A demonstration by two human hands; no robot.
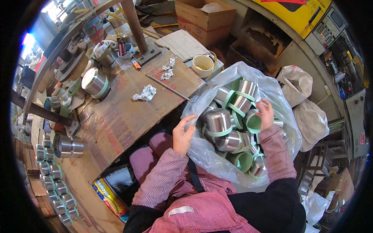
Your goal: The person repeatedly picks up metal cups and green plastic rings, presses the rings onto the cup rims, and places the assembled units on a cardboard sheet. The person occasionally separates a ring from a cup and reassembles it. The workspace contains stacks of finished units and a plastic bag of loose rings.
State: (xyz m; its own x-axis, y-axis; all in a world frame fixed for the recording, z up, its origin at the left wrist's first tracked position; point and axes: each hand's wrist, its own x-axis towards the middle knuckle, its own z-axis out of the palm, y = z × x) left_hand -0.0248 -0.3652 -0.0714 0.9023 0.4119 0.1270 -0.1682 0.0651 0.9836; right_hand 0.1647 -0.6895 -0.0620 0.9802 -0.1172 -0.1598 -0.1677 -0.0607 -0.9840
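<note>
A clear plastic bag (194, 101) stands in front of me, filled with steel cups with pale green rims. My left hand (182, 136) is at the bag's near left edge, thumb and fingers apart, with no cup in it. Over the right part of the pile is my right hand (266, 115), its fingers bent but apart, close beside a green-lined cup (253, 124). Whether it touches that cup is hard to see. One steel cup (218, 121) lies bottom up on top of the heap, left of the right hand.
At left is a cardboard-covered table (128, 112) with crumpled foil (145, 93), a metal rod (169, 88) and a steel container (95, 82). Rows of steel cups (60, 188) stand at lower left. White sacks (311, 124) sit right of the bag; a cardboard box (206, 23) is behind.
</note>
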